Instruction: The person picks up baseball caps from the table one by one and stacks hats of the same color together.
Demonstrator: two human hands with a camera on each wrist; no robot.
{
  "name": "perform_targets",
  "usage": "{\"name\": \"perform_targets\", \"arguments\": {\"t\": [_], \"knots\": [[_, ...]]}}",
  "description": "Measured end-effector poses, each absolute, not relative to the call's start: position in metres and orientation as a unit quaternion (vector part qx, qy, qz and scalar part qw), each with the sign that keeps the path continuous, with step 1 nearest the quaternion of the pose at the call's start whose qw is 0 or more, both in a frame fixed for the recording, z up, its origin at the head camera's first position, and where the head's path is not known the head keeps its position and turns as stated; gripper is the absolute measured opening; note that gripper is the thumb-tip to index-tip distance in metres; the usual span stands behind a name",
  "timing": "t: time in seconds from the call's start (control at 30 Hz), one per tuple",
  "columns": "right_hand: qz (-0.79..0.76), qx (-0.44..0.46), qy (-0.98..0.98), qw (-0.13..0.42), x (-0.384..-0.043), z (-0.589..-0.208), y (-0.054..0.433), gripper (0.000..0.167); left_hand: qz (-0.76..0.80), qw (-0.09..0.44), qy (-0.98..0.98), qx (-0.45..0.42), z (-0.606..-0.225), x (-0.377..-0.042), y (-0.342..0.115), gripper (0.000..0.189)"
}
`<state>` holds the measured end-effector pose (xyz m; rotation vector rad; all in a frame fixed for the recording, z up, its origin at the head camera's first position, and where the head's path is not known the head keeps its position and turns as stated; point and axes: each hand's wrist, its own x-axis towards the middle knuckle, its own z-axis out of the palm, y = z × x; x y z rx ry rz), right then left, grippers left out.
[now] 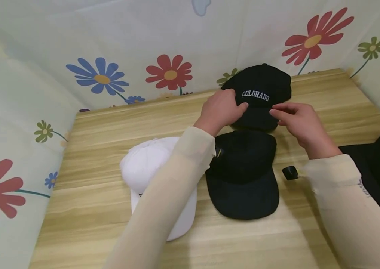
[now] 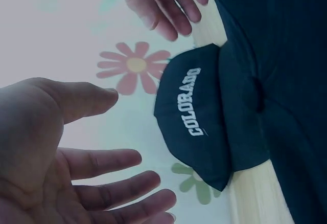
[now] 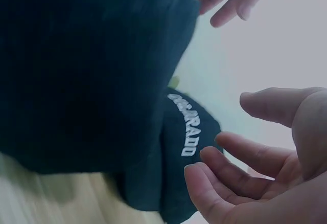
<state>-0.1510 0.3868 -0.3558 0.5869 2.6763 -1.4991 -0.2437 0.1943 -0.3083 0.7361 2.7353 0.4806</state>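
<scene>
A black cap with white COLORADO lettering [image 1: 260, 80] sits at the back of the table, its brim toward me. My left hand [image 1: 219, 108] is over the left of its brim; the left wrist view shows thumb and fingers spread, with nothing held. My right hand [image 1: 299, 121] is by the right edge of the brim, its fingers loosely bent and nothing held in the right wrist view. In front, between my forearms, lies another black cap [image 1: 244, 198], whose dark fabric fills much of both wrist views.
A white cap [image 1: 146, 162] lies to the left, partly hidden by my left sleeve. At the right edge is another black COLORADO cap [image 1: 378, 168], partly behind my right sleeve. A small black device [image 1: 290, 172] shows by the right cuff. A flower-printed sheet [image 1: 203, 41] hangs behind the wooden table [image 1: 89, 179].
</scene>
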Motion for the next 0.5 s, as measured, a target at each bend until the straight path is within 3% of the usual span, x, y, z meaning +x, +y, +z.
{"name": "perform_targets", "arguments": {"t": [0.23, 0.5], "knots": [[-0.47, 0.204, 0.859, 0.008, -0.167, -0.368, 0.397, 0.065, 0.188, 0.17, 0.94, 0.229, -0.314, -0.268, 0.206, 0.037], [-0.442, 0.22, 0.869, 0.029, -0.181, -0.378, 0.406, 0.066, 0.182, 0.225, 0.932, 0.216, -0.331, -0.289, 0.214, 0.051]]}}
